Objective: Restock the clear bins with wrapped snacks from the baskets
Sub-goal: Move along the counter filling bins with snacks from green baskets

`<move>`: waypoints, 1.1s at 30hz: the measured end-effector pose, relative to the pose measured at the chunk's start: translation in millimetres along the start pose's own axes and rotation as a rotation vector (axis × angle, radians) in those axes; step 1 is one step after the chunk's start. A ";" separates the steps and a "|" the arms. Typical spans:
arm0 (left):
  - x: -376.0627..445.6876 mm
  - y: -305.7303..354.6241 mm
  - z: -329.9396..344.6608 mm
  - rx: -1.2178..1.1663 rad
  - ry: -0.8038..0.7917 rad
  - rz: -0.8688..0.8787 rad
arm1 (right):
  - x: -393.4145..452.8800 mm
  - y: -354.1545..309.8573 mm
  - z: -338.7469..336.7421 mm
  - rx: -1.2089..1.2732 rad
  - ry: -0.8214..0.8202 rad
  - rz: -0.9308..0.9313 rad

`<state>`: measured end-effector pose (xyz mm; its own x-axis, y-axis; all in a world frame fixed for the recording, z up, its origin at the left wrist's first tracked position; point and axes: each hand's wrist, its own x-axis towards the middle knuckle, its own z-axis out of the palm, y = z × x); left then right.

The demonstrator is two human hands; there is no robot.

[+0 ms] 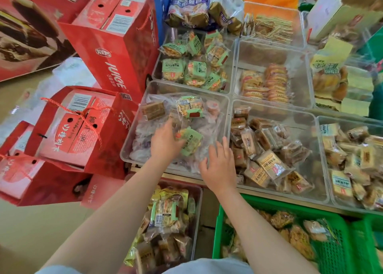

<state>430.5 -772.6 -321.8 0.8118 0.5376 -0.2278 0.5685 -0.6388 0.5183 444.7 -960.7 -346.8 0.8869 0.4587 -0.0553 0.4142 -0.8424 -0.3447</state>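
From the head view, my left hand [164,142] reaches into the near-left clear bin [132,128], fingers curled round a green-labelled wrapped snack [189,142] that sits just above the clear empty wrappers lining the bin floor. That grip is grasping the packet along its left edge. My right hand [218,168] hovers over the bin's near-right corner, fingers spread and relaxed, the grip released and holding nothing; whether the fingertips touch the plastic I cannot tell.

Farther back in the same bin lie another green-labelled packet [189,106], a brown wrapped cake [153,110] and a small pink cup [213,108]. The bin behind it [157,66] holds a heap of matching green-labelled snacks. To the right, the neighbouring bin [306,120] is piled with brown wrapped cakes, and the one behind that [240,66] has rows of orange-wrapped biscuits.

Below the bins, near me, a red basket [199,211] holds mixed yellow and green wrapped snacks, and a green basket [219,228] beside it holds golden-brown packets. Red juice cartons [116,52] with rope handles stand stacked on the floor to the left.
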 end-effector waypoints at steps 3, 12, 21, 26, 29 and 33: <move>-8.3 -6.2 5.0 0.122 -0.099 -0.034 | 0.4 0.0 0.7 0.011 0.003 -0.002; -25.3 -6.2 -12.0 -0.329 -0.093 -0.036 | -1.6 1.5 -8.8 0.224 -0.005 -0.014; -24.4 4.9 -20.7 -0.585 -0.053 -0.053 | 36.5 -26.7 -31.3 0.232 -0.139 -0.259; -22.3 -15.8 -10.7 -0.088 0.100 0.010 | 68.5 -19.6 -47.3 0.330 -0.035 -0.094; -21.6 -30.0 3.0 0.112 0.085 0.052 | 99.8 -14.7 -58.1 0.337 0.058 0.029; -21.4 -31.8 10.7 0.195 0.168 0.093 | 148.1 -19.0 -71.7 0.345 0.131 0.109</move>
<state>396.5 -769.7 -342.2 0.8376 0.5449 -0.0381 0.5205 -0.7750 0.3583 582.9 -897.1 -281.2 0.9497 0.3130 0.0039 0.2429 -0.7289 -0.6401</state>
